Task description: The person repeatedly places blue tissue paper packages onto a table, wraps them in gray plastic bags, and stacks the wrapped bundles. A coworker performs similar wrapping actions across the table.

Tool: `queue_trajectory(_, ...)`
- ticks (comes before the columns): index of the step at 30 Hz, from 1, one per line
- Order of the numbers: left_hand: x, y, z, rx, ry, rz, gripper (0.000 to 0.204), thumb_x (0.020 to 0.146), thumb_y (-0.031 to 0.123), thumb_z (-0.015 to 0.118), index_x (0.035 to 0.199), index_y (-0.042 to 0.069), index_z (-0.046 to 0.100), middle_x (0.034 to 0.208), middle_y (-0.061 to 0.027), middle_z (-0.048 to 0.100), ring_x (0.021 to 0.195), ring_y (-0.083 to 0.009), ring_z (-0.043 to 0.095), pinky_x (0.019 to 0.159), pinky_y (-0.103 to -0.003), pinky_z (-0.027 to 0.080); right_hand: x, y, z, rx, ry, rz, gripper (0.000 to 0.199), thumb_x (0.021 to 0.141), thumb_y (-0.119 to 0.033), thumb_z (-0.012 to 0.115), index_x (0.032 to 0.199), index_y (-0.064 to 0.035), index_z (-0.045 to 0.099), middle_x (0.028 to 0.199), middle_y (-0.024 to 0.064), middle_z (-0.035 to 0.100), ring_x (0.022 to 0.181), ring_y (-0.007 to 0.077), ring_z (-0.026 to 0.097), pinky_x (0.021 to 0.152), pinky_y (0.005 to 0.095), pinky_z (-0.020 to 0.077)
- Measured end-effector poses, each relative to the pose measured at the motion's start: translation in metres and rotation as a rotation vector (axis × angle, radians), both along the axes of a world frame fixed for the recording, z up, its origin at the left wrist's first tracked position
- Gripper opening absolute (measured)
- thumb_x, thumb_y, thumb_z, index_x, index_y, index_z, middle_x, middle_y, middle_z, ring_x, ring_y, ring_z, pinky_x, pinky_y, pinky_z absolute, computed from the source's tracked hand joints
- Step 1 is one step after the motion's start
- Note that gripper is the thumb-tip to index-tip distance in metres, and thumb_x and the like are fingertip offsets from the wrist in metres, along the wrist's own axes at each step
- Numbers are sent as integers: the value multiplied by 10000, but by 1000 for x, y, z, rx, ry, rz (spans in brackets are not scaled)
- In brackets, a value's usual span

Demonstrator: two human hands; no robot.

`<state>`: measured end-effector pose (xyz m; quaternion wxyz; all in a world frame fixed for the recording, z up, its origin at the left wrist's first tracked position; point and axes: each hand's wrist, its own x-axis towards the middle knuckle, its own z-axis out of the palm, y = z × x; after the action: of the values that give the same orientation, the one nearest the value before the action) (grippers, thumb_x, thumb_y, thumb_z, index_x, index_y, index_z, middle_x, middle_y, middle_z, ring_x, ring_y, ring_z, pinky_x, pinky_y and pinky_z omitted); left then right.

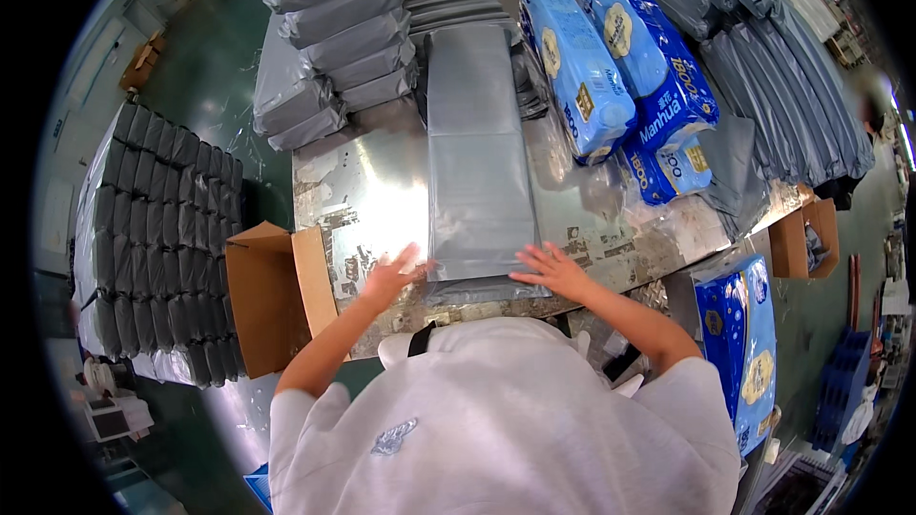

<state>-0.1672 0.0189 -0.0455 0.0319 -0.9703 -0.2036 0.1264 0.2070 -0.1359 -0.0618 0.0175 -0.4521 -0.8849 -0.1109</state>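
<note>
A long grey plastic mailing bag (479,181) lies flat on the metal tabletop in front of me, its near end close to my body. Another grey layer (487,289) shows under that near end. My left hand (389,278) is open beside the bag's near left corner, fingers spread and pointing toward it; whether they touch it I cannot tell. On the other side, my right hand (555,272) is open, palm down, with its fingertips at the near right corner. Neither hand grips anything.
Stacked grey wrapped bundles (334,19) stand at the far left of the worn metal table (367,176). Blue tissue packs (582,72) lie at the far right, near piled grey bags (787,95). An open cardboard box (262,296) adjoins the left edge; another blue pack (739,343) stands at right.
</note>
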Motion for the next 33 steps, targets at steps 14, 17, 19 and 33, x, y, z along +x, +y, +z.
queue_trajectory(14,38,60,-55,-1111,-655,896,362,911,298,423,899,-37,559,737,-66,551,682,-107,430,673,-269,392,46,74,-53,-872,1297,-972,381,873,-329,480,826,33,588,747,118,598,716,171,526,672,270,400)
queue_trajectory(17,88,65,-100,-1200,-1088,1095,346,906,296,428,879,-28,544,731,-49,536,684,-123,438,695,-276,396,27,103,-99,-641,1645,-1003,378,871,-335,487,843,30,584,755,113,595,709,160,516,673,273,400)
queue_trajectory(19,94,64,-138,-1010,-1267,1126,344,911,311,412,906,-2,554,824,-66,557,732,-156,472,714,-299,401,10,129,-126,-488,1783,-993,358,861,-329,501,951,13,553,856,105,588,773,165,520,716,287,408)
queue_trajectory(33,58,47,138,-1767,-1086,1485,599,760,382,561,1193,-7,421,1097,-136,537,964,-227,552,860,-338,437,-34,122,167,-1611,2005,-889,500,734,-246,651,1123,11,470,1060,137,545,987,225,531,880,372,411)
